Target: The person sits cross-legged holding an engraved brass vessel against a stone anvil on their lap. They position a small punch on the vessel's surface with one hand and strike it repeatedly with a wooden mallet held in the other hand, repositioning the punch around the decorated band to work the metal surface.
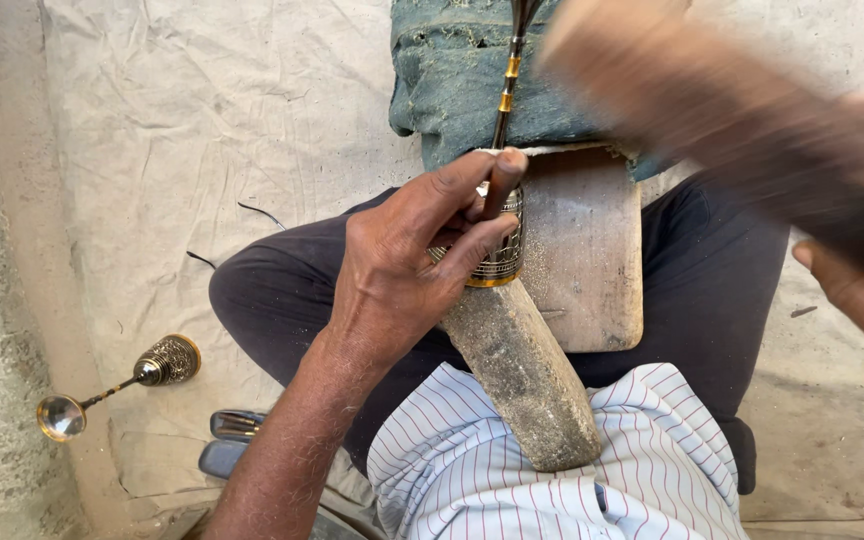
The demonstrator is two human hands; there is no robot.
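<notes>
My left hand (407, 262) grips an engraved brass cup (499, 255) seated on the end of a thick rounded wooden stake (522, 375) that slopes up from my lap. A thin dark stem with gold bands (505, 90) runs from the cup away from me. My thumb presses on the stem's base. My right hand (852, 290) at the right edge holds a wooden mallet (722, 120), raised and blurred with motion above the cup.
A flat wooden board (592, 260) lies under the stake on my crossed legs, with a worn blue-green cloth pad (452, 70) beyond it. A finished brass goblet (117, 385) lies on its side on the beige ground cloth (202, 120) at left. A dark object (232, 440) rests near my left elbow.
</notes>
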